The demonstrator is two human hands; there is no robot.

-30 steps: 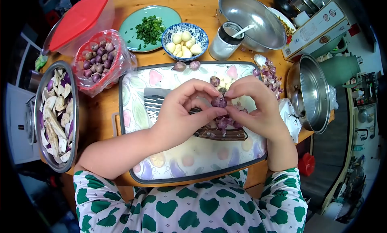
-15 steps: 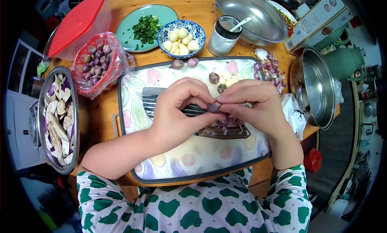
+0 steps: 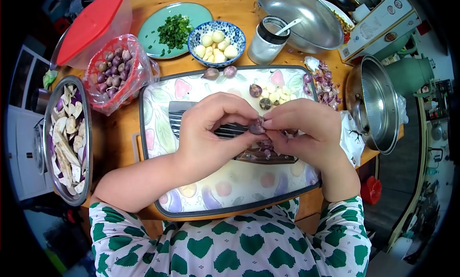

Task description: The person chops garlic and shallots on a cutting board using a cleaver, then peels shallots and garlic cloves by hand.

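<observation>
Between the fingertips of both hands is a small purple shallot (image 3: 257, 127). My left hand (image 3: 211, 130) pinches it from the left, while my right hand (image 3: 306, 128) has thumb and fingers closed at its right side. Below them a cleaver (image 3: 254, 155) lies on the patterned cutting board (image 3: 225, 195), with purple skins on its brown handle. Just beyond my fingers, peeled pale cloves (image 3: 282, 94) lie beside a whole shallot (image 3: 255, 90) and a darker one (image 3: 265, 103). Two more shallots (image 3: 230, 71) sit at the board's far edge.
Left: a bowl of eggplant strips (image 3: 87, 147) and a red basket of shallots (image 3: 109, 106). Behind: a green plate (image 3: 148, 30), a patterned garlic bowl (image 3: 235, 35), a jar (image 3: 264, 49) and a colander (image 3: 306, 18). Right: skins (image 3: 326, 87) and a steel pan (image 3: 378, 104).
The view has shifted slightly. Both hands stay over the board, and the shallot between them has turned while the fingers changed their hold.
</observation>
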